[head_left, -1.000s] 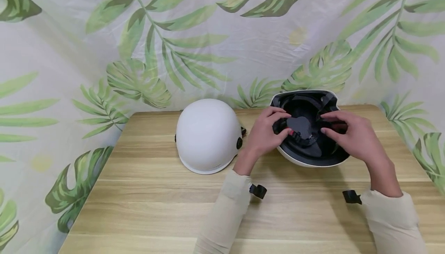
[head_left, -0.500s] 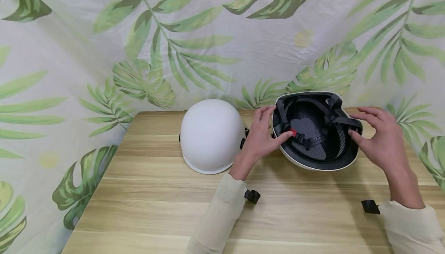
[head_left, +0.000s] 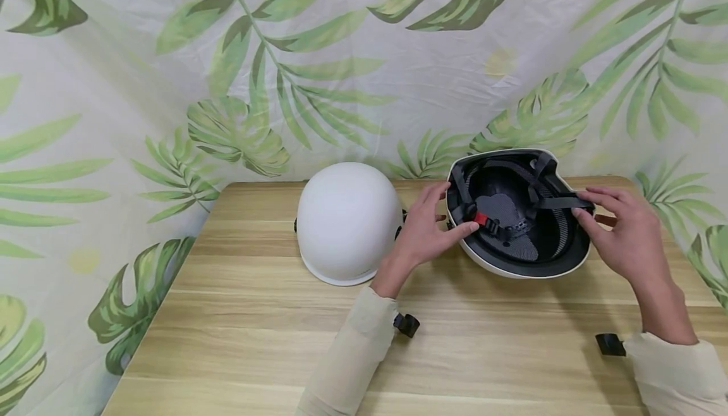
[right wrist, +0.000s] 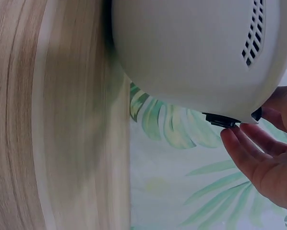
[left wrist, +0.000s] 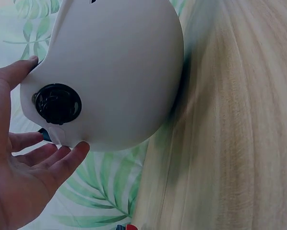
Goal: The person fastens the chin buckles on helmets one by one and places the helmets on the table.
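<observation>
A white helmet (head_left: 523,272) lies upside down at the table's right, its black padded inside facing up. My left hand (head_left: 423,236) holds its left side, thumb at the rim and fingers along the shell. In the left wrist view, the left fingers (left wrist: 76,155) touch the shell below a round black side piece (left wrist: 58,104). At the opposite rim my right hand (head_left: 628,239) grips the edge, thumb inside and fingers outside. A dark strap (head_left: 560,202) reaches across to the right thumb. Inside the helmet lies a black buckle with a red part (head_left: 481,218).
A second white helmet (head_left: 347,220) stands dome up, just left of my left hand. Both rest on a wood-grain table (head_left: 256,340). Behind the table hangs a leaf-patterned cloth (head_left: 318,100). Each wrist carries a small black mount.
Both hands were inside the helmet at the straps. My right hand has moved out to the right rim, drawing a strap across; my left has shifted out to the left rim.
</observation>
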The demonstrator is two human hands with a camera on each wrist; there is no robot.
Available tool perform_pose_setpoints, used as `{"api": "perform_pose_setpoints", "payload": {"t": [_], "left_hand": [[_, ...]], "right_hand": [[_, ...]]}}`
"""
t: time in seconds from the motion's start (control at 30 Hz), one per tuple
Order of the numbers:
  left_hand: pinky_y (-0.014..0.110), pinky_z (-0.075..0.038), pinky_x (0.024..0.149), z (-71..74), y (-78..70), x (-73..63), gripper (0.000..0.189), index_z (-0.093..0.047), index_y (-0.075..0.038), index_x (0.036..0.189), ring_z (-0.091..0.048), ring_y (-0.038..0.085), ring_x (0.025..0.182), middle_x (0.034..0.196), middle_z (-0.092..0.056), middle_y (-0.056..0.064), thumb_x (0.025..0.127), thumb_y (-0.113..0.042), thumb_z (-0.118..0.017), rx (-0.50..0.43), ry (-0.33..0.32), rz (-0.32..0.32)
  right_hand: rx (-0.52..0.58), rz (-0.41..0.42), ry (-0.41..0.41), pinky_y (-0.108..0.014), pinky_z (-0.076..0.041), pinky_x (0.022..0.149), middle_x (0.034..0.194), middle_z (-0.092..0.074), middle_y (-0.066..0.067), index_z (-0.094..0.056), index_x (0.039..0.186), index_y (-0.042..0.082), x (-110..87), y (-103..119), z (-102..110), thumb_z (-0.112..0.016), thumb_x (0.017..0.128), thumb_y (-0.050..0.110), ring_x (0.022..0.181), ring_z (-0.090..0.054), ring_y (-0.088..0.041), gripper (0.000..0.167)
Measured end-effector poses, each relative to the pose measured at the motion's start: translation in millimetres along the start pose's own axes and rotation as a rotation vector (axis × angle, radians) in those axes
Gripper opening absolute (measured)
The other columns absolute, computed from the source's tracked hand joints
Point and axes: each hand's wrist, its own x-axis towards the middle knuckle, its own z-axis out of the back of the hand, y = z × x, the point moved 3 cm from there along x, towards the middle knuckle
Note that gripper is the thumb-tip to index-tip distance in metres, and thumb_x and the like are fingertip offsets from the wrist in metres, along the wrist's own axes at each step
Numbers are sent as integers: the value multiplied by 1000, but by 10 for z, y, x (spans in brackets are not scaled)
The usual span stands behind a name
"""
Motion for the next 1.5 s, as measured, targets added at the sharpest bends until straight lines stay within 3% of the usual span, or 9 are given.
{"api": "perform_pose_setpoints", "payload": {"t": [0.2,0.4,0.53,0.67,0.8,0.87,0.93,1.17,1.5], "left_hand": [[35,-61,102,25,22,-3,87,-41,-12,161,-47,29,149,165,-40,8,90,-37,-85,-24,21,0],[30,-59,104,46,39,0,90,-41,-13,163,-48,32,150,166,-40,9,89,-36,-86,-53,42,11],[29,-58,104,42,42,3,88,-42,-16,162,-49,29,149,165,-42,7,90,-36,-86,-92,57,12],[27,-58,104,42,41,3,85,-44,-19,162,-50,24,149,165,-44,4,90,-37,-86,-109,55,10],[30,-58,104,42,45,-8,88,-42,-20,163,-50,26,148,164,-45,5,89,-36,-86,-103,57,8],[31,-59,104,42,45,-14,89,-41,-21,164,-51,25,147,164,-45,5,89,-37,-86,-91,59,4],[31,-59,104,39,42,-15,89,-39,-23,165,-52,23,147,164,-45,4,90,-37,-86,-82,63,-1],[30,-58,106,48,20,-15,94,-34,-22,167,-48,18,150,168,-41,1,90,-39,-85,-70,70,-8],[31,-58,105,48,-37,2,92,-35,-22,167,-46,17,151,169,-39,1,91,-41,-84,-21,44,-53]], "right_hand": [[29,-22,14,8,-41,78,119,-53,35,-76,121,-6,-10,-55,17,-77,91,-6,108,-45,28,30],[42,-72,61,6,-44,76,113,-50,41,-75,125,-4,-23,-79,47,-77,91,-3,101,-47,25,34],[24,-106,77,6,-43,74,115,-56,33,-74,128,-1,-19,-96,56,-77,93,4,96,-46,33,35],[25,-125,87,6,-44,75,112,-56,35,-74,128,-1,-6,-120,51,-76,94,7,93,-47,35,35],[-9,-110,86,7,-41,74,119,-77,-3,-74,129,-2,4,-138,37,-76,94,5,91,-43,38,36],[-24,-103,90,7,-39,72,122,-74,-30,-73,130,-2,5,-147,30,-76,94,4,89,-40,41,37],[-33,-107,99,7,-37,71,124,-69,-39,-73,131,-2,3,-163,20,-76,94,5,88,-37,42,38],[-31,-166,165,5,-38,65,130,-65,-42,-70,136,-2,-25,-247,-32,-75,97,11,86,-34,43,41],[-26,-170,179,5,-38,66,132,-63,-42,-67,139,-1,-60,-309,-100,-73,99,14,87,-33,43,43]]}}
